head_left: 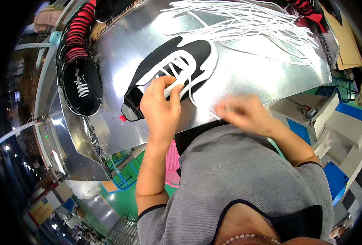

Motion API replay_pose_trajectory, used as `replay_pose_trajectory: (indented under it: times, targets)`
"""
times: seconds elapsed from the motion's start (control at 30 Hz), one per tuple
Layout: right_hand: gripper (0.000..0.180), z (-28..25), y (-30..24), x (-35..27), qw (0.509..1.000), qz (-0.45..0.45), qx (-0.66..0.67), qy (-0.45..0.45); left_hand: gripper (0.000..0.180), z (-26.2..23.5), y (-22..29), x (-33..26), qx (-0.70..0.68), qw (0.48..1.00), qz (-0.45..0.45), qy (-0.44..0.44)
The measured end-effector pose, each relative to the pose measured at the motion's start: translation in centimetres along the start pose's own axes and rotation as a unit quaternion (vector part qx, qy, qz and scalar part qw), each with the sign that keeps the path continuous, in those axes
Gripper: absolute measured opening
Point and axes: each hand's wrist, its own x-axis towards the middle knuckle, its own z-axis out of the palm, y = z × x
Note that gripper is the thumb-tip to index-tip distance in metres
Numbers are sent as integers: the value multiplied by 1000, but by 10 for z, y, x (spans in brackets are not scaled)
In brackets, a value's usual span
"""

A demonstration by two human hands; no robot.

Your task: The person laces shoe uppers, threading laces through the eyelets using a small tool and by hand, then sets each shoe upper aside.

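Fingers of the left hand pinch the white eyelet edge of a black-and-white shoe upper, seemingly to steady it where it lies on the metal tabletop, toe angled away. Right of the upper and nearer the person, the right hand is blurred; a white lace runs from the eyelets toward it, but I cannot tell whether its fingers grip it. Beyond the upper, loose white laces lie spread, probably for easy picking; to its left, nested uppers stand in a row, likely saving space
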Motion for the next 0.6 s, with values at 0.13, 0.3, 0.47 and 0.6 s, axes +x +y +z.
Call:
replay_pose_trajectory:
  times: [0.13,0.3,0.47,0.6]
  targets:
    - [21,13,18,45,942,131,198,236,14,0,26,-5,-67,997,19,-16]
    - [18,9,6,46,909,179,350,142,16,-3,24,-1,-23,997,67,-2]
    - [19,18,2,14,957,172,226,-59,20,-2,16,9,28,998,42,-23]
    - [10,2,6,43,963,119,198,138,19,5,2,8,38,990,-28,-130]
